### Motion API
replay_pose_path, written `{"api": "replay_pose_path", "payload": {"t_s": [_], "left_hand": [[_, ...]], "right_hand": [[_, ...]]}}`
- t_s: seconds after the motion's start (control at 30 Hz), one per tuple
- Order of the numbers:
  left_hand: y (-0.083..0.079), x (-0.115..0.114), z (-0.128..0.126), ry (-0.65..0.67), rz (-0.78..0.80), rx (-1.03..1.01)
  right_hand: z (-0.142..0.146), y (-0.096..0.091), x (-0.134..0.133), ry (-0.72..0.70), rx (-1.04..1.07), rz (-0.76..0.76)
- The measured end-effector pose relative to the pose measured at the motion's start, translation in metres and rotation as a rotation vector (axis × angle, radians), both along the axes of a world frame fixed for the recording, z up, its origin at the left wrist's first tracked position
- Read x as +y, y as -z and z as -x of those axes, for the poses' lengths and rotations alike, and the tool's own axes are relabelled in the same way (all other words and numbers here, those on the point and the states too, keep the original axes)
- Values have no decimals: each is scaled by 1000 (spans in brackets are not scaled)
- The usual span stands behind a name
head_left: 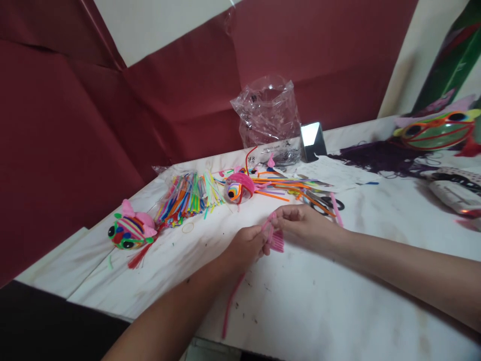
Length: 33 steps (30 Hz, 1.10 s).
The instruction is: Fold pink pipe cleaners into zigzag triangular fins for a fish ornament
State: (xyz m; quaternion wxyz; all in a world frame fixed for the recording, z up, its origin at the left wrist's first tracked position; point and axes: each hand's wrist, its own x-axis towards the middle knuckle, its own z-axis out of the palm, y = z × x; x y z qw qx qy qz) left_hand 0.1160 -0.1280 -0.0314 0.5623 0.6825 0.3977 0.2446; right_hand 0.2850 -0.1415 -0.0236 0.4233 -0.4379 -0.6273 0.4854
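Above the marble-patterned table, my left hand (246,243) closes around one end of a small fan of pink pipe cleaner (277,241), bent into close rows. At its upper edge my right hand (300,220) pinches the pink pipe cleaner between thumb and fingers. Below my left hand, a loose pink pipe-cleaner tail (229,311) hangs toward the table's front edge. Just beyond my hands sits a clear ball ornament (240,189) with a pink top and a ringed eye. Black-handled scissors (330,203) lie beyond my right hand, partly under loose pipe cleaners.
At left sits a colourful fish-like ornament (131,231) beside a bundle of pipe cleaners (188,200). A clear plastic bag (266,113) and a phone (313,143) stand at the back. Purple strands (372,156), another ornament (436,131) and a blurred white device (454,190) are at right.
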Motion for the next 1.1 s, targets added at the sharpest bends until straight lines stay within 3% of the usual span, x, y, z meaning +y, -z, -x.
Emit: {"api": "replay_pose_path", "payload": {"t_s": [0.13, 0.3, 0.43, 0.77, 0.97, 1.1], "left_hand": [[-1, -1, 0, 19, -52, 73], [-3, 3, 2, -47, -174, -37], [-6, 8, 7, -132, -244, 16], [-8, 12, 9, -71, 33, 47], [-3, 13, 9, 11, 50, 29], [0, 13, 7, -6, 33, -27]], "right_hand": [[2, 3, -1, -48, 135, 27], [0, 0, 0, 15, 86, 9], [-2, -2, 3, 53, 73, 53], [-1, 0, 5, 16, 272, 156], [-3, 4, 8, 13, 289, 157], [-1, 3, 6, -22, 278, 173]]}}
